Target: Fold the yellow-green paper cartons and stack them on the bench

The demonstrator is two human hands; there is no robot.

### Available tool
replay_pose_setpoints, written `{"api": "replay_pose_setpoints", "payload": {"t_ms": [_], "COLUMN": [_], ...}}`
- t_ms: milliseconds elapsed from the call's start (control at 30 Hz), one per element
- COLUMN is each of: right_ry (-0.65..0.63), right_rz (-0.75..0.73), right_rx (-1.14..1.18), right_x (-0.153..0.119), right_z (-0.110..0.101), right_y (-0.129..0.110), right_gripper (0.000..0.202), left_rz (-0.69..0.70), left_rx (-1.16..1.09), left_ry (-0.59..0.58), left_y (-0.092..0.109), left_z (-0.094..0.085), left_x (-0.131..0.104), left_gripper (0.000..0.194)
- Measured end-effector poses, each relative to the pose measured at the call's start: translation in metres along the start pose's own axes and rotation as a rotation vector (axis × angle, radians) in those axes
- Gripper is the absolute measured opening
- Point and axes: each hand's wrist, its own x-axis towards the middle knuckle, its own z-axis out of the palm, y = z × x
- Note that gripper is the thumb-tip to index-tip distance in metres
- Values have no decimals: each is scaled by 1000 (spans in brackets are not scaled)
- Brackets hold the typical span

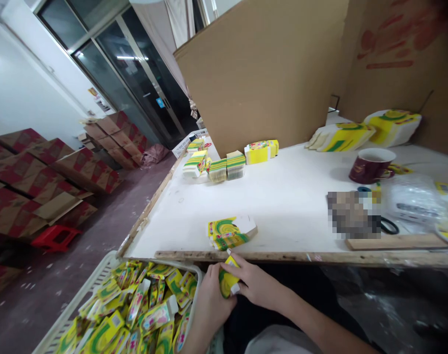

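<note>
Between my two hands, just below the table's front edge, is a small yellow and green carton (pixel 228 278) with a white end flap sticking out. My left hand (pixel 211 295) is closed round its left side. The fingers of my right hand (pixel 248 279) grip the carton from the upper right. Close beyond my hands, a small pile of flat yellow cartons (pixel 229 232) lies on the white table (pixel 283 211). To the left stands a white plastic basket (pixel 109 260) filled with several similar yellow cartons (pixel 159 314), some with flaps standing out.
Stacks of flat cartons (pixel 227 166) stand at the table's back left, and more yellow stacks (pixel 342 136) at the back right. A dark red mug (pixel 369 166), a clear plastic bag (pixel 411 199) and a wooden strip (pixel 397 241) lie right. A cardboard sheet (pixel 264 73) rises behind.
</note>
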Motion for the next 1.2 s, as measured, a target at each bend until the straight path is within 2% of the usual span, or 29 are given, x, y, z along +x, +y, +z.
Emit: {"api": "replay_pose_setpoints", "payload": {"t_ms": [100,233,367,467,567,633,667,733,800,867,967,1067,1200], "right_ry": [-31,-72,37,103,92,131,178,320,432,450,410,344,265], "right_rz": [-63,-83,-50,-16,-47,-67,-56,0,38,43,54,101,142], "right_rx": [-13,-28,-4,87,166,186,176,78,-106,-220,-326,-445,-535], "right_x": [1,4,6,4,2,6,9,18,31,44,60,68,71], "right_z": [-15,-28,-14,5,7,-5,-14,-31,-43,-49,-51,-52,-52], "right_y": [-3,-3,-4,-5,-2,1,3,8,12,14,14,16,21], "right_gripper": [39,34,34,47,64,64,56,35,31,34,42,39,28], "left_rz": [13,36,-16,-40,-99,-234,-333,-463,-442,-289,-124,-59,17], "left_rx": [6,36,40,19,92,309,485,777,758,539,212,81,-9], "left_ry": [-51,-67,-39,-64,-129,-102,-36,186,263,189,38,-17,-74], "left_y": [0,6,12,8,-18,-46,-60,-85,-96,-91,-69,-46,-29], "left_z": [-6,-12,-3,0,-17,-41,-54,-74,-79,-69,-40,-20,-14], "left_x": [2,5,6,1,-12,-24,-30,-39,-42,-38,-23,-9,-1], "left_gripper": [42,39,48,57,51,46,48,66,74,69,55,48,44]}}
